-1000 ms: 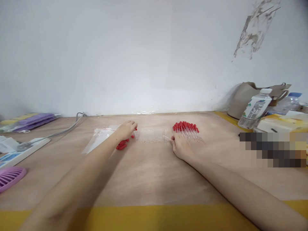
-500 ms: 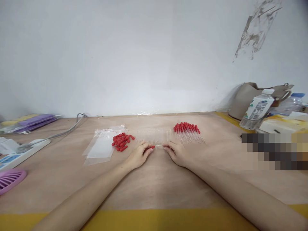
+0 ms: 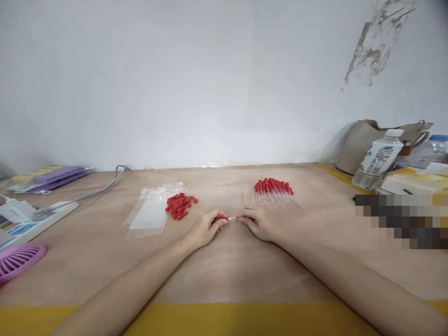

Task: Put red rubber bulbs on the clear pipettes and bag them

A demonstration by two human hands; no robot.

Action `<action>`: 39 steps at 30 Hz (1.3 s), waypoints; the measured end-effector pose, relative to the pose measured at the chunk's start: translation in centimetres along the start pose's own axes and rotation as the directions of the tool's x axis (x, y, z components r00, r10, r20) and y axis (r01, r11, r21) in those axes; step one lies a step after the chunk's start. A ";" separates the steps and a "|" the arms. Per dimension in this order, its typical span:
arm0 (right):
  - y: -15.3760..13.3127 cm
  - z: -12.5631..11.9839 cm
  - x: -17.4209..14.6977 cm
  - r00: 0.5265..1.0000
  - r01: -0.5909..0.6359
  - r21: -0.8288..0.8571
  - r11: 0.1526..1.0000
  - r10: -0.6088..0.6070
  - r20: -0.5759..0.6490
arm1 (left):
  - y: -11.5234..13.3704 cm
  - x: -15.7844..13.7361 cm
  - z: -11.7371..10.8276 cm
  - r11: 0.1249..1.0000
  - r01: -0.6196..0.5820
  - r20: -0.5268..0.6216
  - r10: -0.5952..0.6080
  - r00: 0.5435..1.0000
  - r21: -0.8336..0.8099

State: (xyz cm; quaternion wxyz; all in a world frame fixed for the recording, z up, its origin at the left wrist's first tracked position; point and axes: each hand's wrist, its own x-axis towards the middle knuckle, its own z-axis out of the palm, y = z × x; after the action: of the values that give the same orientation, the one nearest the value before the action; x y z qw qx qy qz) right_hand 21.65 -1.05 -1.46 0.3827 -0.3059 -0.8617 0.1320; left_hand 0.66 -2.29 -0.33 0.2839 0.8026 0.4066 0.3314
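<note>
Okay, from where I'm standing: both hands are working on the near side of the row of clear tubes, my landmark here. Left hand is pinching a red bulb, fingers closed down on it. Right hand is gripping a thin clear tube between nearly closed fingertips, other fingers curling loosely. Tube and bulb are lining up end to end, just in front of the row; can't tell if the tube is sitting inside the bulb. Loose red bulbs are lying piled just left of the row, with clear plastic bags lying farther left. Red-topped tubes are lying side by side just right of the row. Well right of it, a white-capped bottle is leaning by a grey bag.
</note>
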 end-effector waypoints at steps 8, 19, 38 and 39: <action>-0.2 0.0 0.0 0.999 -0.017 -0.201 0.980 0.022 0.023 | -0.3 -0.1 0.2 0.999 0.051 -0.011 -0.051 0.999 -0.012; -0.7 -0.3 -0.2 0.996 -0.023 -0.310 0.950 0.046 0.070 | -0.5 -0.1 0.3 0.999 0.039 -0.020 -0.039 0.999 -0.015; -1.0 -0.7 0.7 0.916 -0.234 -0.133 0.963 0.265 0.302 | -0.8 -0.5 0.2 0.995 -0.016 -0.045 0.020 0.999 0.100; -1.1 -0.7 0.8 0.911 -0.243 -0.132 0.961 0.273 0.311 | -0.8 -0.5 0.2 0.992 -0.032 -0.047 0.038 0.998 0.118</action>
State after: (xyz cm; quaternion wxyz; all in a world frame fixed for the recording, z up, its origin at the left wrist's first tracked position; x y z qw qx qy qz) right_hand 21.31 -1.39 -0.02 0.2000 -0.4079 -0.8701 0.1909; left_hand 0.22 -2.33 -1.20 0.2204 0.8165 0.4182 0.3315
